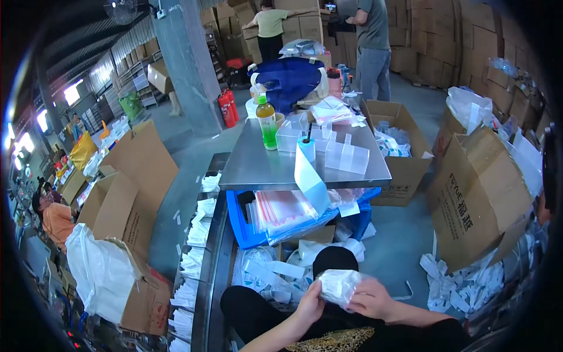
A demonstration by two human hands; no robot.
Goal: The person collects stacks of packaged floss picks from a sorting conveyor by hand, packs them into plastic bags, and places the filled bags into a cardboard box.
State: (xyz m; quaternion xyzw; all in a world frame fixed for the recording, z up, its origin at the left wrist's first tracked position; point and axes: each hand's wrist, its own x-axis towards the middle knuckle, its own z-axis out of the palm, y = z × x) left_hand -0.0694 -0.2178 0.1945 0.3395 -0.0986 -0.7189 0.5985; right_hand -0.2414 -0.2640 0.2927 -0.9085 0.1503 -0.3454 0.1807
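Note:
Above my lap, both hands hold a clear plastic bag (336, 286) with white contents; what exactly is inside I cannot make out. My left hand (309, 303) grips its left end, thumb on the near side. The fingers of my right hand (373, 299) are closed on its right end, where the film looks crumpled. Beyond my knees, a blue crate (237, 227) under the metal table (237, 161) holds flat clear bags with red edges (285, 211). From a roll of white labels (306, 150) on the tabletop, a long strip (311, 182) hangs over the front edge.
To my left runs a metal channel (216, 252) with stacks of white packets (192, 262). Open cartons stand at left (141, 217) and right (469, 193). The table bears a green-labelled bottle (267, 124) and clear trays (347, 157). Strip scraps (451, 284) litter the floor. Other people stand farther back.

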